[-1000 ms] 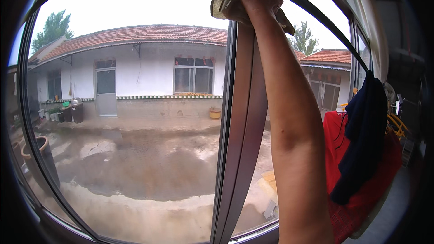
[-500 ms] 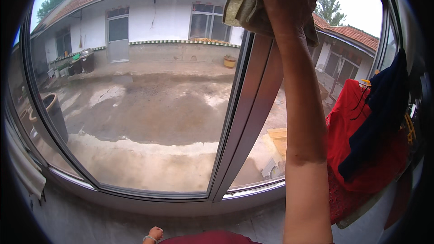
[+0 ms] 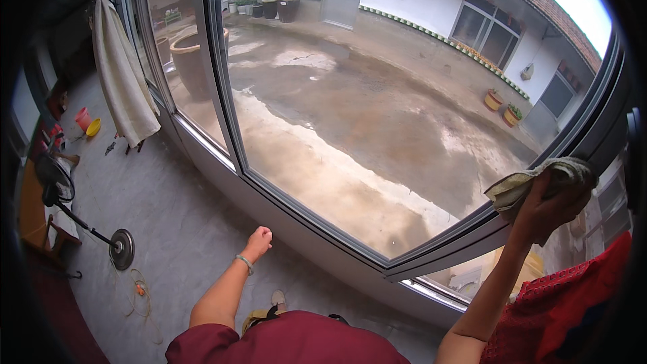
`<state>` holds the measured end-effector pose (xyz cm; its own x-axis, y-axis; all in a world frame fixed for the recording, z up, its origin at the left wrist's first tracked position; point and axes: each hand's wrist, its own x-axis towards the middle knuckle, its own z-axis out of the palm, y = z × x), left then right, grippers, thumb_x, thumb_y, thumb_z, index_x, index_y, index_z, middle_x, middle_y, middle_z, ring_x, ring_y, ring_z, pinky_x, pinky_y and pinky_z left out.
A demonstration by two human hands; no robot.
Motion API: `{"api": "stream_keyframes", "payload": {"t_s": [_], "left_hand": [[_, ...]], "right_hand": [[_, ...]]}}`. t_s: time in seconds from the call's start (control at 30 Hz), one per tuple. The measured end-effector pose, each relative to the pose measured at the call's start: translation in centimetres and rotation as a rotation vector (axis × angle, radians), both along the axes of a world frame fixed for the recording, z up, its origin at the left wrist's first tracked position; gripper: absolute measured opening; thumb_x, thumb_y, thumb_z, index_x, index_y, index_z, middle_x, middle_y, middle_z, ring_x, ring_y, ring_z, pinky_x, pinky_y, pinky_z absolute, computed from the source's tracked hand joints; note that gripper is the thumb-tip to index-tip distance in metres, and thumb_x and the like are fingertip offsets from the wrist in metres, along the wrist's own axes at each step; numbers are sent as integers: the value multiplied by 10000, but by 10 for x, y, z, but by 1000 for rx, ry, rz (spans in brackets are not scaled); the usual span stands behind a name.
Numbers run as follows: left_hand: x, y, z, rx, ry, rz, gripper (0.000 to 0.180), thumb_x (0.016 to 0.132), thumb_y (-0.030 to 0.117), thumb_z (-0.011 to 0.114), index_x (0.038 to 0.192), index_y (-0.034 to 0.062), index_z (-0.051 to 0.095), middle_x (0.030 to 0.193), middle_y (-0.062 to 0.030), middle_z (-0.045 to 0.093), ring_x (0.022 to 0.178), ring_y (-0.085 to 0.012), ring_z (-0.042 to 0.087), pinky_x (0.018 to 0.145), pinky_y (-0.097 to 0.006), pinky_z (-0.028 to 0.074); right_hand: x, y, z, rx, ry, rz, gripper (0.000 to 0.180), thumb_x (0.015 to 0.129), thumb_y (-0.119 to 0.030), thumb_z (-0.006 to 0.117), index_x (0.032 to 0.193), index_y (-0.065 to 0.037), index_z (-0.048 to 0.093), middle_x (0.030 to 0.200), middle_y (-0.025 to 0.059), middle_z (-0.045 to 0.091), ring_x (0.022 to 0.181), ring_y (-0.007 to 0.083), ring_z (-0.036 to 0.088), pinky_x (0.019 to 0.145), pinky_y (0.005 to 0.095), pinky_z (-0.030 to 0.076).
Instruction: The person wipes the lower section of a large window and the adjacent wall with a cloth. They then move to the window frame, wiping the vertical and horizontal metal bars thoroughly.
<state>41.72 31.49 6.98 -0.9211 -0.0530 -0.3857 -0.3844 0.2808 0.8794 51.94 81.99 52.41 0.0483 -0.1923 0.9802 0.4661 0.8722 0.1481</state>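
My right hand is closed on a folded, pale greenish cloth and presses it against the grey window frame at the right. Some of its fingers are hidden by the cloth and the hand itself. Beside the frame is the large glass pane, with a courtyard showing through it. My left hand, with a bracelet at the wrist, hangs low before the wall under the window. Its fingers are curled in, and nothing shows in them.
Red cloth hangs close by my right forearm. A beige curtain is gathered at the left. On the grey floor stand a fan and a yellow basin, with a thin cord lying near the fan.
My view has turned and tilted. My right hand, still gripping the cloth, has come down from high on the frame to a lower spot. More of my left arm now shows.
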Motion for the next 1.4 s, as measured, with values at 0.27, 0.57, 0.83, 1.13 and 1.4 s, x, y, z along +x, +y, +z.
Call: {"api": "stream_keyframes", "payload": {"t_s": [0.27, 0.57, 0.83, 1.13, 1.4], "left_hand": [[-244, -102, 173, -295, 887, 514, 723, 1014, 469, 483, 1484, -51, 305, 1490, -309, 373, 1391, -427, 357, 1157, -442, 281], [-375, -103, 300, 16, 903, 690, 656, 973, 622, 376, 1399, 123, 378, 1407, -213, 424, 1336, -403, 370, 1132, -494, 277], [-420, -152, 284, 179, 912, 631, 659, 952, 655, 343, 1388, 162, 353, 1458, -204, 356, 1389, -380, 263, 1155, -494, 194], [-468, -257, 307, 493, 556, 418, 604, 940, 562, 485, 1421, 208, 394, 1539, -58, 347, 1330, -260, 436, 1142, -427, 329], [-243, -49, 318, -280, 1604, 399, 550, 1018, 363, 524, 1412, 12, 371, 1503, -253, 320, 1401, -397, 327, 1155, -493, 248]], "right_hand": [[6, -13, -95, -150, -99, 76, 740, 993, -391, 556, 1519, 21, 237, 1519, 292, 278, 1385, 468, 308, 1142, 545, 242], [4, 14, -128, -440, 44, 297, 606, 1008, -307, 563, 1448, 53, 354, 1444, 236, 442, 1297, 333, 478, 1117, 405, 336], [22, 88, -178, -718, 245, 1060, 385, 1051, -152, 480, 1389, 22, 415, 1385, 202, 500, 1224, 268, 532, 1099, 361, 401], [-12, -3, -123, -237, 20, -79, 681, 962, -247, 596, 1502, 38, 295, 1502, 277, 344, 1388, 446, 320, 1170, 520, 212], [-9, -2, -123, -272, 56, -106, 680, 923, -167, 617, 1490, 58, 315, 1488, 300, 343, 1368, 457, 364, 1154, 489, 296]]}}
